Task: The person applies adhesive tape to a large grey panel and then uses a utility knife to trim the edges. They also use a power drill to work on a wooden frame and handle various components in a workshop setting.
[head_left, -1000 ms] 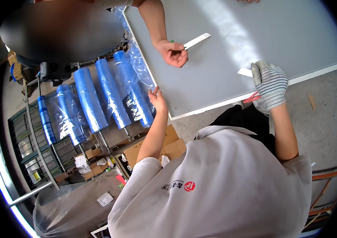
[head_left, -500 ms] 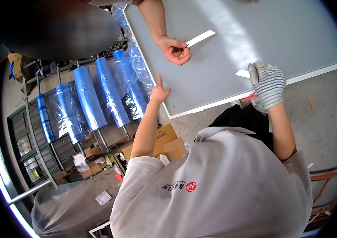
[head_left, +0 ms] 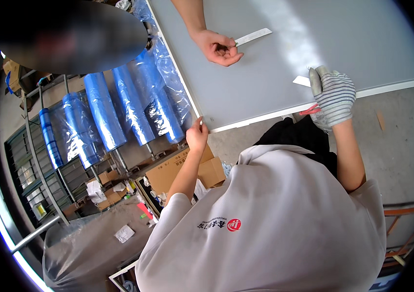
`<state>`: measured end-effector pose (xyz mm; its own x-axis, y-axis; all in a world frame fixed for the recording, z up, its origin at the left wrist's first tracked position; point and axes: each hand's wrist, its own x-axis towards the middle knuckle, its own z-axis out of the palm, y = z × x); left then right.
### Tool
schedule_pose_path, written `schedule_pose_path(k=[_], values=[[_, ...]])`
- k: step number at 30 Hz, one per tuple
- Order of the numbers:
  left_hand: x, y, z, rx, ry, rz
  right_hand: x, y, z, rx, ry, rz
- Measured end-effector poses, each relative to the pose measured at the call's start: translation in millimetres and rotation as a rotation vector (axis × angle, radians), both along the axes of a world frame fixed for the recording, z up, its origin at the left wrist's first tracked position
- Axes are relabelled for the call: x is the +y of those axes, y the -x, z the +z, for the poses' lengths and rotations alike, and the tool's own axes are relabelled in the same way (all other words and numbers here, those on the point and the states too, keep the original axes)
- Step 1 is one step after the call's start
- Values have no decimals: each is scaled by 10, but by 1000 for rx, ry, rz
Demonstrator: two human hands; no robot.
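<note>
Nearest me is the person's grey shirt, with both bare forearms reaching past it. At the near left corner of the grey panel, the left hand has its fingers curled in at the white rim; I can't tell whether they pinch it. Cardboard boxes sit just below that hand, and blue plastic-wrapped rolls stand in a row to its left.

Well over to the right of it, the right hand, in a striped glove, is closed around a pale strip, whose slanted end pokes out to the left over the panel. Something red shows just beneath the glove. To the right of this hand, a brown scrap lies on the floor.

Farther off, beyond both hands, a co-worker's hand holds a long white strip above the panel.
</note>
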<state>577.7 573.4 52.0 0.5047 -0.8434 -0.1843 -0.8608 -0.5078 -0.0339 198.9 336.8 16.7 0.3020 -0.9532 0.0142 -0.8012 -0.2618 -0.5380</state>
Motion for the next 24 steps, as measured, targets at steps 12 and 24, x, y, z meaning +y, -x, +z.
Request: schedule_pose_path(k=[12,24], values=[[414,-322,-466,338,135,510,104,-292,277,-377,-695,138],[321,-675,-357,445,-100,-47,807,-2139,303,-155,-622,465]])
